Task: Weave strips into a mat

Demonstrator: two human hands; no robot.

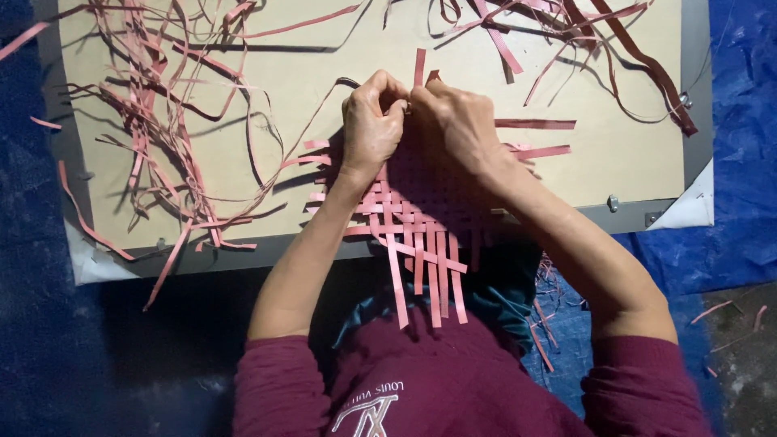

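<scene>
A flat woven mat of pink strips [421, 222] lies on a tan board [283, 97], its loose ends hanging over the board's near edge toward me. My left hand [371, 125] and my right hand [449, 121] meet at the mat's far edge, fingers pinched together on the pink strips there. One upright pink strip [419, 66] sticks out just beyond my fingertips. Much of the mat's far part is hidden under my hands.
Loose pink strips lie in a tangled pile [162, 121] on the board's left side, and more strips, some darker red [631, 48], spread across the back right. The board has a grey frame [696, 97] and rests on a blue tarp [745, 162].
</scene>
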